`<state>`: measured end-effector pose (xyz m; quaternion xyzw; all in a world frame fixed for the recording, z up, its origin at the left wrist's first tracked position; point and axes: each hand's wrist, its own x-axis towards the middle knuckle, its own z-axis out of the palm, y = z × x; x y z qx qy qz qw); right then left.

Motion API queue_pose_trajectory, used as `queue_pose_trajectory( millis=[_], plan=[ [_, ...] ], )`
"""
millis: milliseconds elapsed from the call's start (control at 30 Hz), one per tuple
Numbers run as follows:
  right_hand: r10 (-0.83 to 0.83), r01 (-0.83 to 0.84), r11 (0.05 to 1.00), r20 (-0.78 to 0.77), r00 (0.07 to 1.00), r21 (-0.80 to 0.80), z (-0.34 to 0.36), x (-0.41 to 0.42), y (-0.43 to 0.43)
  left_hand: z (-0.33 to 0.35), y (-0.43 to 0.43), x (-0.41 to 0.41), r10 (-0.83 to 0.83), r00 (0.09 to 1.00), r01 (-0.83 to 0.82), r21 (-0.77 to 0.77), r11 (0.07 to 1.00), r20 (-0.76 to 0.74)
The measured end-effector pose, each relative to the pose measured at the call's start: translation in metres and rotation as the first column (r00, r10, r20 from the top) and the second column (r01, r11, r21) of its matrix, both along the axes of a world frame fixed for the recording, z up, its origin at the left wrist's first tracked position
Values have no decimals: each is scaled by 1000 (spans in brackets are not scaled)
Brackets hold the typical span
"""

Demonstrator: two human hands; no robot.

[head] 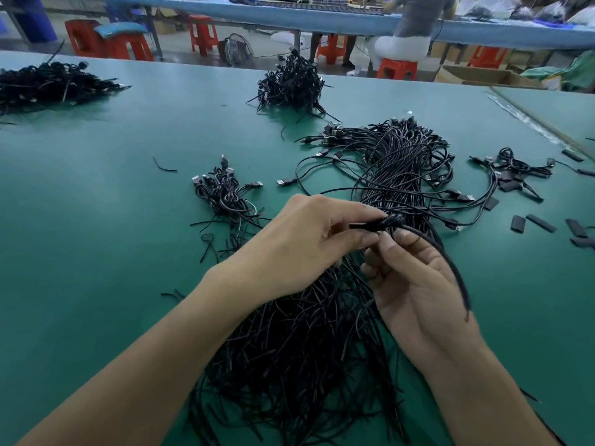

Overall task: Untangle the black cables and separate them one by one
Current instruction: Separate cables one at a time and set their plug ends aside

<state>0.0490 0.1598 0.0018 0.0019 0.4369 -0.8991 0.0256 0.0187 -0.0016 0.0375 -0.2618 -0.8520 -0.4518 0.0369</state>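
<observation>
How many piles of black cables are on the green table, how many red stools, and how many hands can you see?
Cable piles: 5
Red stools: 6
Hands: 2, left hand and right hand, both gripping a cable
Total: 13

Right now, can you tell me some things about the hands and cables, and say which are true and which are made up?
1. The left hand and right hand both hold one cable. True.
2. The table is red. False: it is green.
3. A big pile of black cables lies under the hands. True.
4. The stools at the back are blue. False: they are red.
5. Some cables end in a plug. True.
</observation>
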Motion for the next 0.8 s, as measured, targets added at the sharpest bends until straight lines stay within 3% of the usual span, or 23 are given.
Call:
queue_pose_trajectory(
  millis=[133, 500, 700, 800],
  plan=[
    [-16, 17, 1000, 77, 997, -11, -5, -3, 2, 5, 5, 7, -2, 999, 0, -44, 999, -49],
    [27, -24, 998, 61, 998, -56, -5, -2, 1, 2, 10, 6, 36, 997, -24, 182, 983, -63],
    [29, -16, 992, 108, 994, -127, -2, -3, 1, 2, 9, 7, -2, 958, 6, 12, 1000, -287],
    [-12, 18, 995, 62, 998, -101, 2, -3, 6, -2, 9, 6, 19, 953, -38, -56, 998, -302]
  ],
)
